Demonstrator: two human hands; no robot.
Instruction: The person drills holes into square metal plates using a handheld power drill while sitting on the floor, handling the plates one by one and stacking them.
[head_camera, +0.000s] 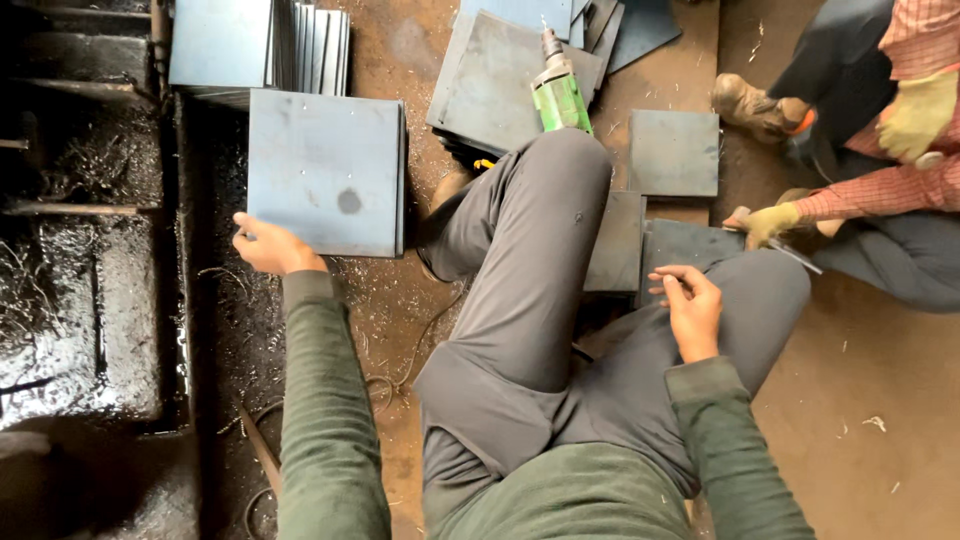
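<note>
Steel plates, grey and square, lie across the workshop floor (880, 400) in the head view.

Left hand (268, 246): it grips the lower left corner of a stack of plates (325, 170) that stands on the floor to the left of the person's raised knee (560, 170). The fingers curl round the corner and are pressed together against the plate edge; the fingertips are hidden behind the metal. The top plate carries a dark round mark near its middle. Metal shavings (390, 300) litter the dark floor below the stack.

Right hand (690, 305): it rests on the person's right thigh, near a dark plate (685, 245) lying just beyond the leg. The fingers are bent loosely inward, and whether they pinch anything cannot be told.

Surroundings: a green power drill (560, 90) lies on a pile of tilted plates (490, 85) above the knee. A single plate (673, 152) lies flat to the right of the drill. More plates stand on edge in a row (310, 45) at the top left. An oily black machine bed (80, 250) fills the left side.

Second person, at the right edge: a yellow-gloved hand (768, 222) holds a thin metal tool against the dark plate, and a boot (750, 105) rests on the floor.
</note>
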